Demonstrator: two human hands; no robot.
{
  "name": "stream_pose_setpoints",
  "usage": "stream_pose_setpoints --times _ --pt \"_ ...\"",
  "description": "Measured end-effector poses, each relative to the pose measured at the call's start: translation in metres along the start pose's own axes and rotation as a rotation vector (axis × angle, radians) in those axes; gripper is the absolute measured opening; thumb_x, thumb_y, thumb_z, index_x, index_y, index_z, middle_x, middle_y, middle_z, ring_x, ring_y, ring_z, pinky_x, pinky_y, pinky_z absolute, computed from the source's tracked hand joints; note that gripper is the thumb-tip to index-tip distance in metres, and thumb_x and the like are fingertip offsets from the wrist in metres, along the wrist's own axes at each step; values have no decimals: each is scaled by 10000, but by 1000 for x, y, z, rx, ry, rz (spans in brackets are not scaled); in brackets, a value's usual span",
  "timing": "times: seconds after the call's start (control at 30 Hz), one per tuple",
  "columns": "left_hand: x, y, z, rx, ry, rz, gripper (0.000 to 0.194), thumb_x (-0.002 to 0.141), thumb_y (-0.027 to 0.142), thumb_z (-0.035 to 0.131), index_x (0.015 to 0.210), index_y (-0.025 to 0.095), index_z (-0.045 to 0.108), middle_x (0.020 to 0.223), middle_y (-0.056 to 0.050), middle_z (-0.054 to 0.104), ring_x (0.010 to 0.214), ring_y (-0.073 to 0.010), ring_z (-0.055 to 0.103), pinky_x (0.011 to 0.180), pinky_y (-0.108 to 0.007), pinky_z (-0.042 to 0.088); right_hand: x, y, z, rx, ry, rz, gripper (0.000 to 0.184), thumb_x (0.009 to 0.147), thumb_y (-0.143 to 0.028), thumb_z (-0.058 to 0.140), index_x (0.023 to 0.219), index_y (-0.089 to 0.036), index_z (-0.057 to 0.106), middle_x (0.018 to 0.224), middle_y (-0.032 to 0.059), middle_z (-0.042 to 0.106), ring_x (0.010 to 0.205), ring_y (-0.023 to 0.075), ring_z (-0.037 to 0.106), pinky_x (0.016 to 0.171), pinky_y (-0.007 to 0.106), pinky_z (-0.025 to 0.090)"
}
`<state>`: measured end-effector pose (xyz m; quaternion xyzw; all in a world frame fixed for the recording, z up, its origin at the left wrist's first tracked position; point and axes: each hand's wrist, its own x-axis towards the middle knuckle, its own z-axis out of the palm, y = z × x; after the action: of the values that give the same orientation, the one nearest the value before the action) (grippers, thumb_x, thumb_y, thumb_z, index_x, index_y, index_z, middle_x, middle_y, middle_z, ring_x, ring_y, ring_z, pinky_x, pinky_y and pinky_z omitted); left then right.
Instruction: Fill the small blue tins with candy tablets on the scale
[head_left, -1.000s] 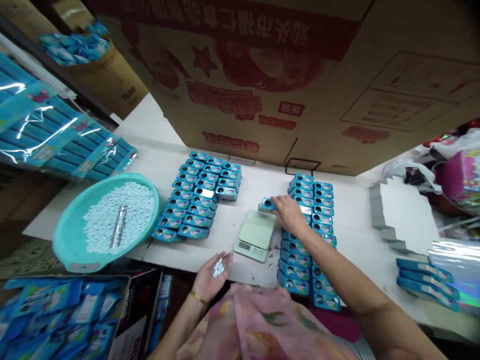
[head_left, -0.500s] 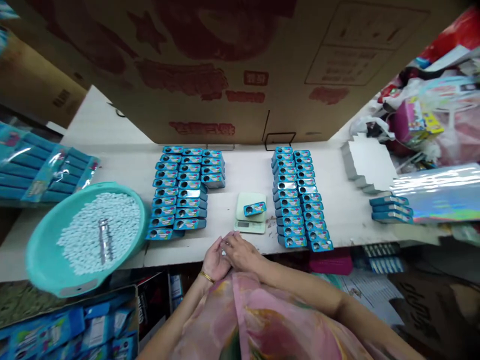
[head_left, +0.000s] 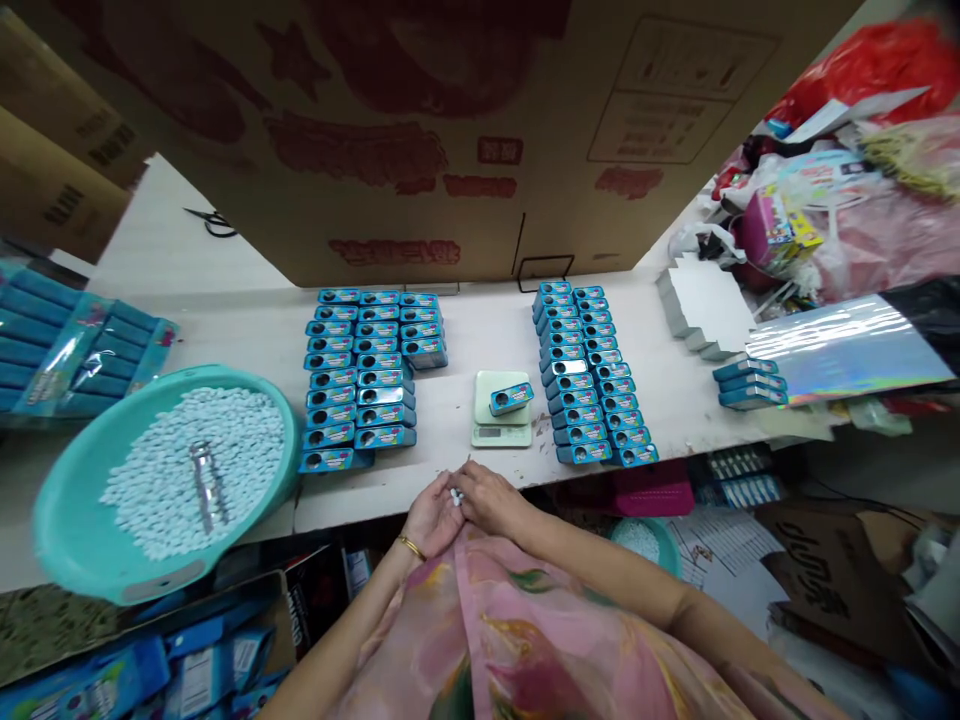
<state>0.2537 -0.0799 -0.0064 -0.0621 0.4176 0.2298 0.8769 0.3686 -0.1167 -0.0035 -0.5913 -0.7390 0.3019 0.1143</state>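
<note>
Small white candy tablets (head_left: pixel 456 496) lie in my left hand (head_left: pixel 431 517), which is turned palm up at the table's front edge. From the right, my right hand (head_left: pixel 491 497) reaches over that palm, its bent fingertips on the tablets; it hides part of them. Just beyond both hands is a pale green digital scale (head_left: pixel 501 437), with one small blue tin (head_left: pixel 511 399) lying askew on its plate. Packed rows of similar tins stand on the left (head_left: pixel 330 397) and on the right (head_left: pixel 579 416) of the scale.
A turquoise basin (head_left: pixel 56 540) of tablets, with a metal scoop (head_left: pixel 208 487) in it, sits at left. A large cardboard carton (head_left: pixel 420 210) closes off the back. Scissors (head_left: pixel 217 224) lie back left. Grey-white stacked card (head_left: pixel 709 300) and several blue packs (head_left: pixel 752 385) are at right.
My right hand set a blue tin on the scale, then came back to my left palm and its fingers went onto the tablets. The camera view has shifted too.
</note>
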Motion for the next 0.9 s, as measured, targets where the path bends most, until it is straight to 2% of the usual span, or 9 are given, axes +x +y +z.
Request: stream_pose_setpoints --times 0.17,0.33,0.4,0.5,0.6,0.7,0.77,0.9 --pt "9 1 15 -14 9 37 213 801 157 371 722 87 556 588 -38 583 544 -115 565 596 -258 469 1 12 -12 76 54 -70 282 725 -90 459 988 -174 520 932 54 498 847 140 479 740 249 415" --pt "30 1 39 -106 -26 111 188 782 129 386 765 71 564 680 -77 612 668 -139 590 639 -259 485 13 43 -51 265 140 -106 301 704 -44 472 954 -194 544 872 18 509 807 106 493 721 216 415" --pt "39 2 51 -142 -25 137 188 776 123 391 787 60 568 738 -102 619 741 -155 593 702 -276 485 21 59 -70 229 174 -94 266 713 -59 478 936 -183 554 875 27 509 798 110 494 709 221 417" --pt "48 4 62 -171 17 187 182 764 111 402 785 53 573 767 -121 615 803 -173 590 753 -291 480 36 78 -90 54 196 -38 228 739 -90 468 933 -165 562 926 61 509 834 134 494 717 242 416" --pt "49 5 60 -186 52 210 171 757 111 418 775 47 576 775 -128 616 825 -185 589 757 -289 484 47 89 -98 -130 126 -17 226 773 -114 440 947 -183 567 959 71 512 865 155 494 708 250 418" --pt "44 4 48 -206 80 209 174 760 117 419 788 49 577 791 -132 621 833 -187 588 745 -286 491 48 94 -97 -175 109 -40 254 793 -121 426 1003 -198 545 980 68 526 897 159 496 723 252 423" --pt "39 3 40 -214 105 204 174 760 114 419 803 60 579 796 -129 625 844 -186 586 733 -286 497 44 97 -95 -112 170 -65 256 813 -127 402 1023 -192 534 980 66 542 906 146 501 761 254 420" --pt "28 2 25 -230 161 198 184 757 100 413 825 77 582 781 -109 627 836 -173 588 719 -277 502 28 104 -95 78 373 -88 238 832 -149 369 975 -184 557 948 56 571 900 125 515 795 258 420"
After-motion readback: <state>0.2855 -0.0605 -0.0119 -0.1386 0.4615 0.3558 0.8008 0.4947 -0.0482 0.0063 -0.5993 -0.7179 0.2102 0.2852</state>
